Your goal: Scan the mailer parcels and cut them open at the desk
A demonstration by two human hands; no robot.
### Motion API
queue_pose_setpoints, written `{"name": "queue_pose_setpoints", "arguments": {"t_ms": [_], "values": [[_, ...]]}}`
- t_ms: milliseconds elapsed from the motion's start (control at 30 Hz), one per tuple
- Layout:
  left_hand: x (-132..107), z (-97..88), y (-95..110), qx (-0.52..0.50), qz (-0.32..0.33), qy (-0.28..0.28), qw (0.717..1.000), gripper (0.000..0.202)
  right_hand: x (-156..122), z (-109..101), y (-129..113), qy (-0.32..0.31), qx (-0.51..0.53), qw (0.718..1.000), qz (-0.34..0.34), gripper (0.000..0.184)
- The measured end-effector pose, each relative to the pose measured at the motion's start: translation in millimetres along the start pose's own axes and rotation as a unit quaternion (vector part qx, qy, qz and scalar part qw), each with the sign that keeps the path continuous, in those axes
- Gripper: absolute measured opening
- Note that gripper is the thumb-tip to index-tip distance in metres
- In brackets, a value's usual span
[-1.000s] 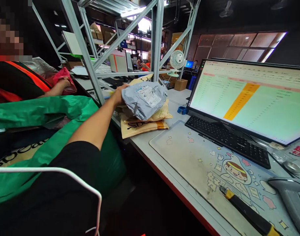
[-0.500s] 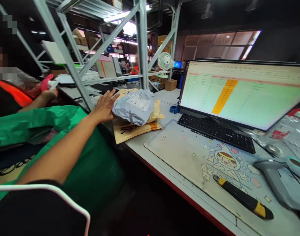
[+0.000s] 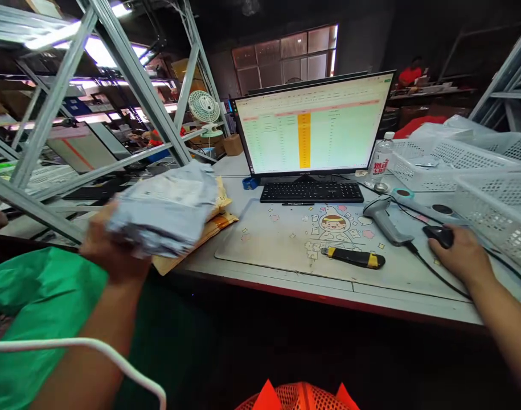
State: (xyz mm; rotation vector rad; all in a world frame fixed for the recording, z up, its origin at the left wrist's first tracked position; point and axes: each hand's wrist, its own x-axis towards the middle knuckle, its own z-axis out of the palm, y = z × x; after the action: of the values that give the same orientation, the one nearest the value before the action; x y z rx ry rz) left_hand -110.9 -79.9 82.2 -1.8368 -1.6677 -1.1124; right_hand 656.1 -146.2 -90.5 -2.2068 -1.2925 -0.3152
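In the head view, now clasps the blurred grey plastic parcel (image 3: pixel 166 199) with a closed-in left hand (image 3: pixel 110 245), over cream flat mailers (image 3: pixel 220 225) by the white desk's (image 3: pixel 388 296) left front edge, no longer just touching it open-fingered. Also curls the right hand (image 3: pixel 465 256) loosely over a black computer mouse (image 3: pixel 439 234) toward the desk's right end, so handles both together.

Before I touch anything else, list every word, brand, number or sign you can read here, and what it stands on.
"燃动", red characters on the plastic drink bottle; the line below is unclear.
Grey poly mailer: shipping label too blurred to read.
Computer monitor: screen text and bezel brand too small.
Desk mat: printed characters too small to read surely.
Keyboard: key legends too small.
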Motion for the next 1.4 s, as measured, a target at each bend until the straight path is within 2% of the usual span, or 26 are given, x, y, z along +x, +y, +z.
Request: {"name": "queue_pose_setpoints", "arguments": {"t_ms": [33,67,100,133,200,233,300,400,467,533,600,667,767,867,1000,1100,1167,1233,1333,1400], "values": [[-18,6.4,20,-0.009,0.025,0.033,0.999,0.091,1,1,1,0.004,0.009,1.000,-0.002,0.060],[-38,16.2,40,-0.032,0.083,0.017,0.996,0.090,2,1,2,0.009,0.015,1.000,-0.005,0.061],[-58,28.3,59,-0.064,0.125,-0.033,0.990,0.090,2,0,4,0.014,0.018,1.000,-0.009,0.061],[-76,41.1,77,-0.089,0.158,-0.108,0.978,0.089,2,0,4,0.018,0.019,1.000,-0.012,0.060],[-102,62.0,102,-0.098,0.178,-0.260,0.944,0.090,0,-3,5,0.023,0.015,0.999,-0.020,0.062],[-109,67.3,108,-0.099,0.180,-0.315,0.927,0.090,-1,-4,4,0.023,0.010,0.999,-0.027,0.063],[-109,64.5,108,-0.107,0.180,-0.398,0.893,0.084,-3,-7,2,0.018,-0.001,0.999,-0.034,0.067],[-85,38.3,101,-0.149,0.170,-0.466,0.855,0.080,-2,-10,-1,0.013,-0.007,0.999,-0.034,0.070],[-64,25.1,109,-0.200,0.145,-0.447,0.860,0.080,3,-14,-7,0.035,-0.002,0.999,-0.035,0.070],[-49,28.7,130,-0.251,0.121,-0.386,0.880,0.070,9,-21,-23,0.083,0.002,0.996,-0.034,0.067],[-43,50.3,156,-0.271,0.118,-0.345,0.891,0.062,13,-35,-53,0.130,0.016,0.990,-0.043,0.061],[-47,80.7,173,-0.245,0.132,-0.341,0.898,0.061,7,-52,-94,0.136,0.058,0.985,-0.086,0.055],[-68,116.5,176,-0.173,0.132,-0.365,0.905,0.067,-19,-73,-167,0.058,0.169,0.964,-0.196,0.047],[-93,126.0,163,-0.145,0.126,-0.352,0.916,0.076,-56,-73,-239,-0.060,0.272,0.919,-0.280,0.038],[-110,121.5,154,-0.144,0.146,-0.318,0.926,0.087,-99,-37,-330,-0.172,0.345,0.855,-0.347,0.037],[-114,121.5,155,-0.139,0.130,-0.304,0.934,0.096,-123,-3,-381,-0.221,0.351,0.835,-0.361,0.048],[-116,121.7,153,-0.127,0.093,-0.289,0.944,0.102,-135,14,-399,-0.255,0.319,0.837,-0.365,0.056],[-120,120.4,150,-0.114,0.058,-0.280,0.952,0.107,-143,24,-400,-0.290,0.264,0.841,-0.372,0.061],[-125,115.7,148,-0.114,0.047,-0.286,0.950,0.111,-147,27,-383,-0.330,0.183,0.852,-0.362,0.066],[-126,112.9,150,-0.133,0.057,-0.298,0.944,0.106,-146,25,-368,-0.349,0.137,0.861,-0.345,0.066]]}}
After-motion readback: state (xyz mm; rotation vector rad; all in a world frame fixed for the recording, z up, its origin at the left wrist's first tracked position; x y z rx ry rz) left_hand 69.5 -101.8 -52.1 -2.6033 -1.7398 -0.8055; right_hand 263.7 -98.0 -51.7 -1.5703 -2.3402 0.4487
